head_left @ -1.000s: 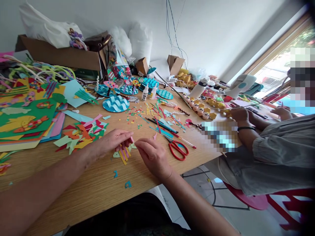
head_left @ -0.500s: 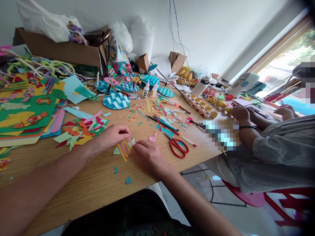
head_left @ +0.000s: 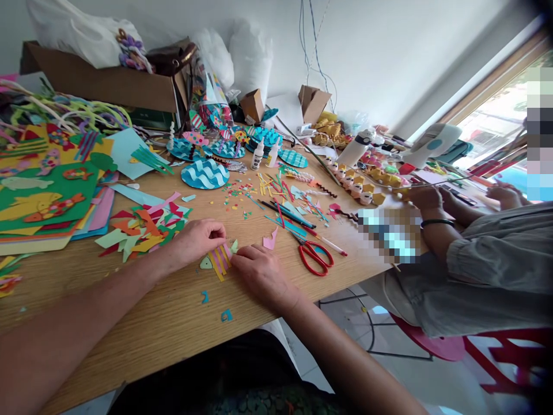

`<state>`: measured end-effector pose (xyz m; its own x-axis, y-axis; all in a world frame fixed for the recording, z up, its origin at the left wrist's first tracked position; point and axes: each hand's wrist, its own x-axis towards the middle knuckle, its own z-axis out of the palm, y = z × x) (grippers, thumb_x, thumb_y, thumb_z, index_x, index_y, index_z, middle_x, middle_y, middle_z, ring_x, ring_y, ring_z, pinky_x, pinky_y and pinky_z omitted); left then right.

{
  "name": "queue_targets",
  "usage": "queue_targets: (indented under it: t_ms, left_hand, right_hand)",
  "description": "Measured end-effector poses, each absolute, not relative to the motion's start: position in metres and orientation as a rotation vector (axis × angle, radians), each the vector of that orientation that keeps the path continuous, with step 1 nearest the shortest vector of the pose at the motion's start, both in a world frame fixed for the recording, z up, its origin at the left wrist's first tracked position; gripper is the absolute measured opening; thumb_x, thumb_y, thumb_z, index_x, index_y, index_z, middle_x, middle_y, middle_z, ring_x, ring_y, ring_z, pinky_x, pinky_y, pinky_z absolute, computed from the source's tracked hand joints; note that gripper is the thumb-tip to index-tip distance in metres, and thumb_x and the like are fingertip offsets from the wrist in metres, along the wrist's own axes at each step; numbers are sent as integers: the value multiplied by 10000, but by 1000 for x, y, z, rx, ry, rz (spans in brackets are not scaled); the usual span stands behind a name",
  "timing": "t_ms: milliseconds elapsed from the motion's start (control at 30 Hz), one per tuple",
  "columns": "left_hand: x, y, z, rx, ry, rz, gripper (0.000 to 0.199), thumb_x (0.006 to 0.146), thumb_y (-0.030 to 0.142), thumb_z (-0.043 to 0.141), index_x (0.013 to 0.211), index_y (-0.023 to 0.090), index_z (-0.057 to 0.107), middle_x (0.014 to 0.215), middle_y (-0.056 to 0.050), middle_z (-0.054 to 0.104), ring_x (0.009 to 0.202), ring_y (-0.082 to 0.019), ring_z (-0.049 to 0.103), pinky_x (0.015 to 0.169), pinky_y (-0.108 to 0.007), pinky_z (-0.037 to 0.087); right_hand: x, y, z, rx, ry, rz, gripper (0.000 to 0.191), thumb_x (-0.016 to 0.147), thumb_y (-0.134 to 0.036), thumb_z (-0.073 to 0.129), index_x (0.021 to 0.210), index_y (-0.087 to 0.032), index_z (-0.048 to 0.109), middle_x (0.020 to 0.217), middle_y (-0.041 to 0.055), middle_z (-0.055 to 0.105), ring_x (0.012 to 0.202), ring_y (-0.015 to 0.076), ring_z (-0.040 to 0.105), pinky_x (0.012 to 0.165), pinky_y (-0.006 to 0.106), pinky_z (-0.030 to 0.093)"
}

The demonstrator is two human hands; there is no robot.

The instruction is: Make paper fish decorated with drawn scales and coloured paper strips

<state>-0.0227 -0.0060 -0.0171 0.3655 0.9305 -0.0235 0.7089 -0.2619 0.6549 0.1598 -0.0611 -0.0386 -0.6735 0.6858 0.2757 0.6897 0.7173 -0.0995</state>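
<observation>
A small paper fish with yellow and pink stripes and a pale green head lies on the wooden table between my hands. My left hand is closed in a pinch at its upper edge, the fingertips partly hidden. At the fish's right side, near its pale green tail, my right hand has its fingers bent together; what they press or hold is hidden. Red-handled scissors and a pink paper scrap lie to the right. Two blue scraps are below the fish.
Coloured paper scraps and a green sheet stack lie left. Behind are glue bottles, a blue wavy disc and a cardboard box. A person's sleeve is at the right.
The pink strip that stood up between my hands now lies down along the fish. My hands have barely moved, and the view has shifted slightly.
</observation>
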Motion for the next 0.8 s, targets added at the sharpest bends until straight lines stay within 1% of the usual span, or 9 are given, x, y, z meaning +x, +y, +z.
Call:
queue_targets:
  t_ms: [400,800]
  left_hand:
    - [-22,-5,-19,2133,1423,424,112,683,270,512,622,198,573,663,4,569,638,-154,508,577,-257,340]
    - [-22,-4,-20,2180,1437,359,94,707,223,505,649,186,568,697,8,555,662,-142,508,588,-244,338]
  right_hand:
    - [160,-61,-41,-1071,-2609,-45,127,856,-156,508,882,-180,630,813,21,609,736,147,482,665,258,352]
    - [159,-61,-38,-1114,-2633,24,148,871,-167,490,890,-170,636,848,37,608,770,144,483,694,249,351]
